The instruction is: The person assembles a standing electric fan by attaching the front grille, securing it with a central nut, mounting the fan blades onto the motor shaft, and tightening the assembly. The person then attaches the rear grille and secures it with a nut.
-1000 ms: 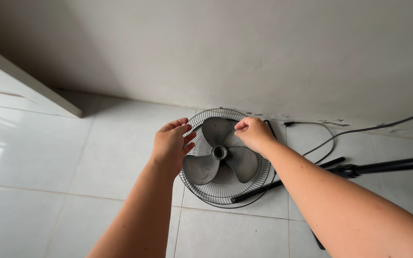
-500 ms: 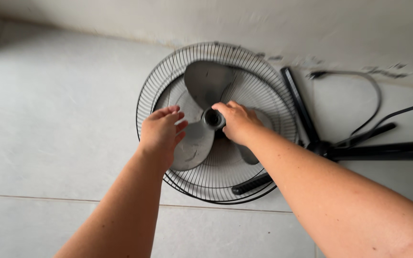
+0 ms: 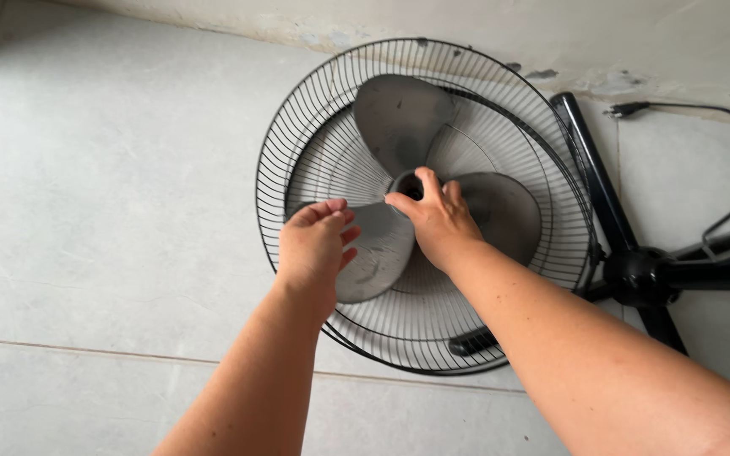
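My right hand (image 3: pixel 437 221) pinches the hub (image 3: pixel 405 186) of the grey fan blade (image 3: pixel 399 118) with closed fingers; my left hand (image 3: pixel 314 245), fingers loosely open, rests on a lower blade inside the wire guard (image 3: pixel 297 135) lying on the floor (image 3: pixel 103 194).

Two bare forearms in view, no sleeves. Left hand (image 3: pixel 316 247): no ring, no watch, no glove; short plain nails on fingers (image 3: pixel 331 208). Right hand (image 3: pixel 435 221): bare too, no band at wrist, short plain nails. Right forearm thicker in frame, nearer camera. No marks seen.
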